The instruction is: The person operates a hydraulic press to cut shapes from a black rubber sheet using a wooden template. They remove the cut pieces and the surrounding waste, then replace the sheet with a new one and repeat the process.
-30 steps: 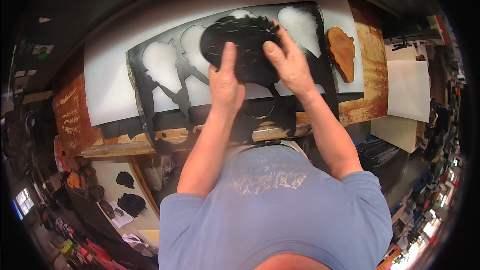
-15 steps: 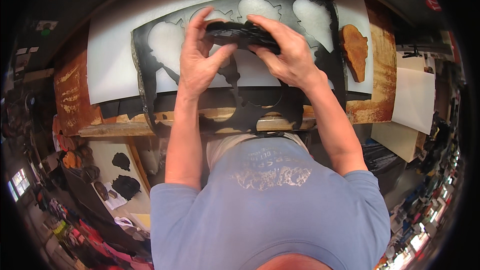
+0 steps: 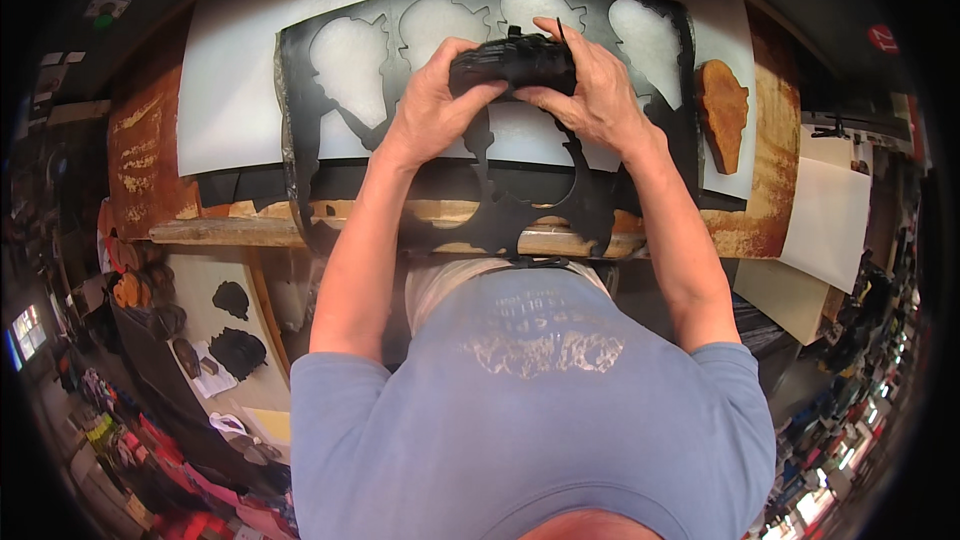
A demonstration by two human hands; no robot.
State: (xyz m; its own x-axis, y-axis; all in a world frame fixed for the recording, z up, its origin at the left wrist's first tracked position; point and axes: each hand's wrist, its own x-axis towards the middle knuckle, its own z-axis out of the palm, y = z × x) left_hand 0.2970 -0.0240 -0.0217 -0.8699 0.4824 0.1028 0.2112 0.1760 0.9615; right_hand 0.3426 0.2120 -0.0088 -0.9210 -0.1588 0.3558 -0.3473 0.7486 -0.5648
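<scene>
Both of my hands grip a thick stack of black cut pieces [image 3: 515, 62] above the bench. My left hand [image 3: 437, 108] closes round the stack's left end, thumb along the near side. At the other end my right hand [image 3: 603, 100] clasps it, with a finger raised over the far edge. Beneath the hands lies a black sheet [image 3: 500, 215] full of rounded cutouts that taper to a point; its near part hangs over the bench edge. A brown-orange shaped block [image 3: 723, 115] with a similar tapering outline rests right of the sheet.
A white board [image 3: 230, 70] lies under the sheet on a worn brown bench [image 3: 145, 165] with a wooden front edge [image 3: 225, 231]. At lower left, a pale side table [image 3: 205, 285] carries black cut pieces [image 3: 238, 353]. A white panel [image 3: 828, 210] stands at the right.
The stack has moved slightly right in the view and is held more level. My left fingers, spread before, now wrap round its end.
</scene>
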